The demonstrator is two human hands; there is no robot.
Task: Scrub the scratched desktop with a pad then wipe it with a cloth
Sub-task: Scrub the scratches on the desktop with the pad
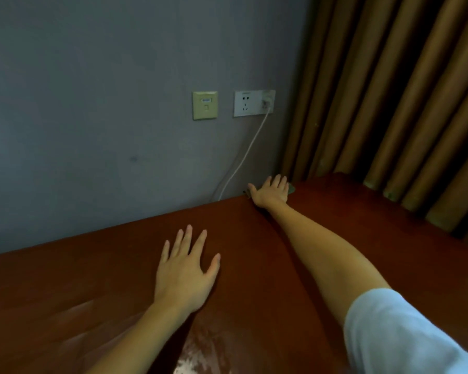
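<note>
Reaching across to the far corner of the desktop, where the grey wall meets the brown curtain, the right hand is laid flat on a greenish pad, fingers straight and slightly spread. Only a sliver of the pad is seen past the little-finger side, so its long axis cannot be told. The left hand is pressed palm-down on the bare wood, fingers fanned, well short of the pad and nearer the body; it is judged to be used as a brace. The pad is thus held by the right hand alone, at full stretch of the arm, whose pale sleeve is seen at the lower right. A pale, worn patch is seen at the near edge, beside the left forearm, well apart from the pad. If that is the scratched area, the pad would have to be drawn back toward the body, along the line of the right arm. No cloth is seen. A white cable is hung from the wall socket just left of the right hand, and could be snagged.
</note>
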